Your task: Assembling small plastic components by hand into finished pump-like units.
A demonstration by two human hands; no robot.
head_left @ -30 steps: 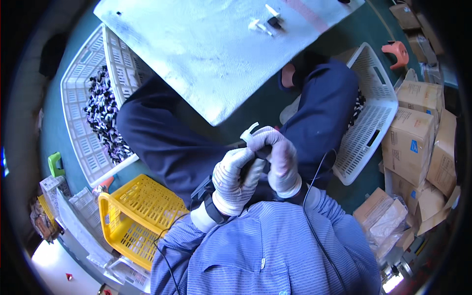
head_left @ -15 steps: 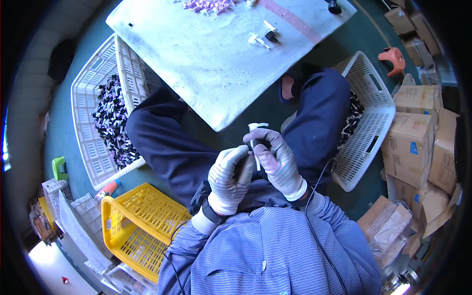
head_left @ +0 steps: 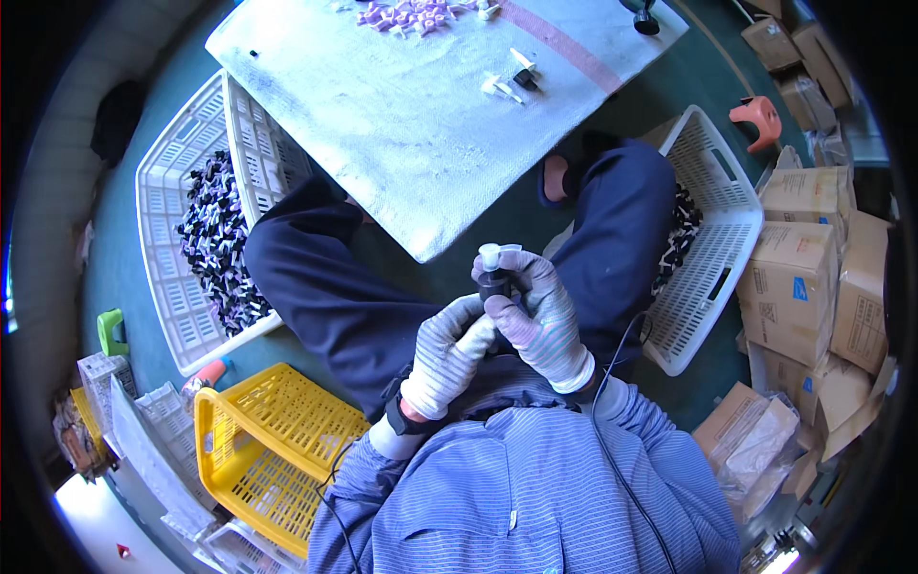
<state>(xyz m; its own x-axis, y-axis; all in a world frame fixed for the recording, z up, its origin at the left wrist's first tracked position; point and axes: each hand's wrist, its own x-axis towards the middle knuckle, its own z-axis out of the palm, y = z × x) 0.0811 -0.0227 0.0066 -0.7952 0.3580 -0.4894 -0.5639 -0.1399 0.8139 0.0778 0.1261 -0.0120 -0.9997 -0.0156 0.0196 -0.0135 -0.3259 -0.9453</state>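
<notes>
A small pump head (head_left: 492, 281) with a white top and spout and a black collar stands nearly upright before my lap. My right hand (head_left: 543, 320) is closed on it, thumb against the collar and fingers behind. Just left of it, my left hand (head_left: 446, 356) is closed too, its fingertips meeting at the pump head's lower end. What those fingers pinch is hidden. Both hands wear striped, light knit gloves. Farther off on the white table (head_left: 382, 134) lie a white nozzle piece (head_left: 501, 88) and a black-and-white pump part (head_left: 525, 76).
Pink and white small parts (head_left: 409, 16) are heaped at the table's far side. A white basket (head_left: 158, 230) of black-and-white parts stands left, another white basket (head_left: 719, 239) right. A yellow basket (head_left: 212, 435) sits near left; cardboard boxes (head_left: 786, 287) stack at right.
The pump head has turned upright in my right hand, its white top now facing up. Its thin lower tube no longer shows. My left hand has shifted slightly lower, under the collar.
</notes>
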